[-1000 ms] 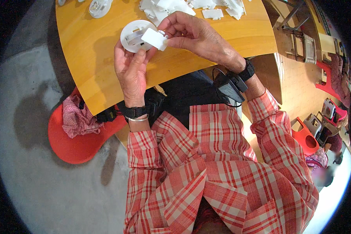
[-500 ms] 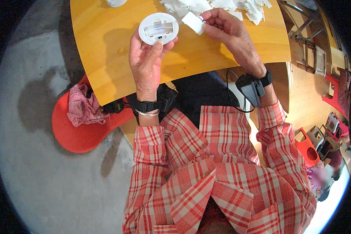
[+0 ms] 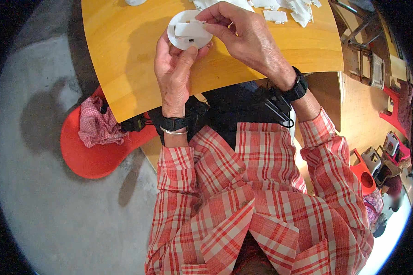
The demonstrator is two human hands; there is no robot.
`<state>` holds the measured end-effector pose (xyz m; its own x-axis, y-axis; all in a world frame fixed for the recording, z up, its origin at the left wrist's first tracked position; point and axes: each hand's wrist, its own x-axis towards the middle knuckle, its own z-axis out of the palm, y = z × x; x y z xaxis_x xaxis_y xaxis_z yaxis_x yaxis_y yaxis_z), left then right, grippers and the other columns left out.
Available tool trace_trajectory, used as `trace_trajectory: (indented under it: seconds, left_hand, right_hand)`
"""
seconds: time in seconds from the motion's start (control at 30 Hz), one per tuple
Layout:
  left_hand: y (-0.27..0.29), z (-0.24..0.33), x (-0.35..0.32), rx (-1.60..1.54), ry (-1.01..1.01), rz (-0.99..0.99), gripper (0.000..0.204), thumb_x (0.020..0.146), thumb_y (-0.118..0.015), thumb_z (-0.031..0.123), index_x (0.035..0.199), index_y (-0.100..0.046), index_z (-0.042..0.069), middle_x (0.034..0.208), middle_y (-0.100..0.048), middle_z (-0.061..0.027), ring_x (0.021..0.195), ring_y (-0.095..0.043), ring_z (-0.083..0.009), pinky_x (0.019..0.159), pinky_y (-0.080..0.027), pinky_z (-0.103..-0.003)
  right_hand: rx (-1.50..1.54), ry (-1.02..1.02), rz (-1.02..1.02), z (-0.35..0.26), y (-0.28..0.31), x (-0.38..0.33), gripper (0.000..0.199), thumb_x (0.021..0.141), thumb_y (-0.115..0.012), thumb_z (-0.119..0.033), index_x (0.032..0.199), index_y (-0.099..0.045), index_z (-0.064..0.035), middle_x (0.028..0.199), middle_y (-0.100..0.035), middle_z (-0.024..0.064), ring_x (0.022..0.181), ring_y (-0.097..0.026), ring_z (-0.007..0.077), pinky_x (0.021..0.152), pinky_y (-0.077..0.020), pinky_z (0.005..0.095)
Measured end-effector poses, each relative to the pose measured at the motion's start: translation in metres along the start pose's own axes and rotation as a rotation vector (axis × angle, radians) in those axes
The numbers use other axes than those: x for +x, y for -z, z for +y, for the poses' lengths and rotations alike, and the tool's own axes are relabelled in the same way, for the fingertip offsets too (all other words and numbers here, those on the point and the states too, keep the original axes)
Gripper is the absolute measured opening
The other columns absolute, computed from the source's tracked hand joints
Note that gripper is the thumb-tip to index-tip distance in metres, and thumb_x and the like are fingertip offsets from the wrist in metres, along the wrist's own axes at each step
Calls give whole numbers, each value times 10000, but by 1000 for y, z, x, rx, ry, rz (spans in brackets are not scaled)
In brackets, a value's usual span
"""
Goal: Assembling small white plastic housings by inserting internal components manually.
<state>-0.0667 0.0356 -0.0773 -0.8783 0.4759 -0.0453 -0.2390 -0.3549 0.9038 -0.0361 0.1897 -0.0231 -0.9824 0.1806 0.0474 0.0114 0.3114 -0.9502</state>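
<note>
A round white plastic housing (image 3: 184, 45) is held from below by my left hand (image 3: 176, 68), thumb pressed on its near rim beside a small dark switch. Between the right thumb and fingers is a white rectangular battery cover (image 3: 188, 30). My right hand (image 3: 243, 36) has it lying over the battery slot in the middle of the housing. Most of the slot is hidden under the cover; whether the cover is latched I cannot tell.
White flat pieces (image 3: 300, 11) lie in a pile at the table's far side, with one loose white piece (image 3: 275, 17) nearer. Another round white part (image 3: 135, 2) shows at the far left. A red stool (image 3: 92, 160) with a checked cloth (image 3: 98, 126) stands left of the yellow table (image 3: 124, 87).
My right hand has moved left and brought the battery cover from beside the housing onto its slot. My left hand still holds the housing in nearly the same place.
</note>
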Motion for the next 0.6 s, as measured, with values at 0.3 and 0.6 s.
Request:
trace_trajectory:
  seconds: [0.3, 0.6]
  left_hand:
    - [0, -1, 1, 3, 18, 9, 447, 846, -526, 9, 1261, -362, -15, 1156, -517, -125, 1034, -547, -208, 858, -513, -331]
    - [2, 0, 1, 5, 18, 0, 446, 848, -534, 24, 1259, -366, -16, 1158, -515, -125, 1036, -546, -206, 849, -518, -329]
  right_hand:
    - [-151, 104, 18, 5, 0, 4, 126, 810, -564, 0, 926, -585, 43, 840, -631, 188, 746, -630, 279, 632, -491, 315]
    - [-138, 102, -2, 6, 2, 6, 128, 797, -569, 1, 916, -596, 42, 848, -634, 177, 756, -631, 289, 649, -493, 318]
